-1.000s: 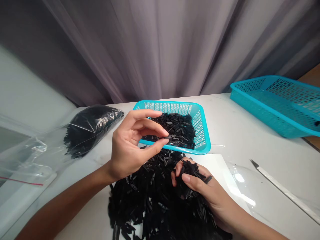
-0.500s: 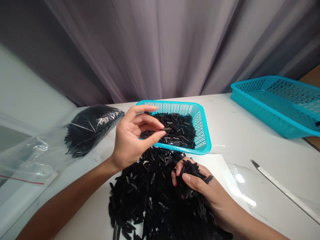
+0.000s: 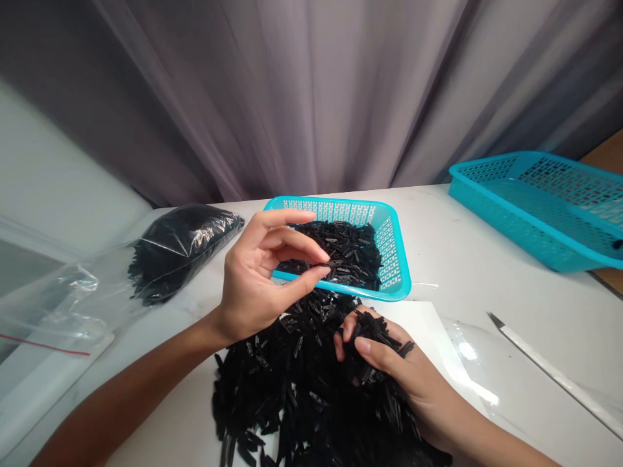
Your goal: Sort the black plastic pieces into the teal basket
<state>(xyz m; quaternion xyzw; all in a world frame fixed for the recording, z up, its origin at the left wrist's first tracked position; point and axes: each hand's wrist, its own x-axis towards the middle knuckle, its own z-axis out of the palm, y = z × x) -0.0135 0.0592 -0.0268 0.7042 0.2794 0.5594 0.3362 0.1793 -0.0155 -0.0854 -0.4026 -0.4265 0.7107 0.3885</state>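
Note:
A big heap of small black plastic pieces [image 3: 302, 389] lies on the white table in front of me. My left hand [image 3: 263, 275] is raised over the near rim of a small turquoise basket [image 3: 395, 259], thumb and fingers pinched on one small black piece [image 3: 335, 263]. The basket holds more of the same black pieces. My right hand [image 3: 384, 363] rests on the heap, fingers curled around a bunch of black pieces [image 3: 372, 334].
A clear plastic bag of black pieces [image 3: 180, 243] lies at the left, with flat zip bags [image 3: 43, 331] nearer the left edge. A larger turquoise basket [image 3: 540, 204] stands at the right. A thin blade [image 3: 549, 370] and a clear sheet lie on the right.
My left hand dipped back slightly with its fingers loosened half a second ago, and now pinches a black piece over the basket rim again. My right hand has stayed put.

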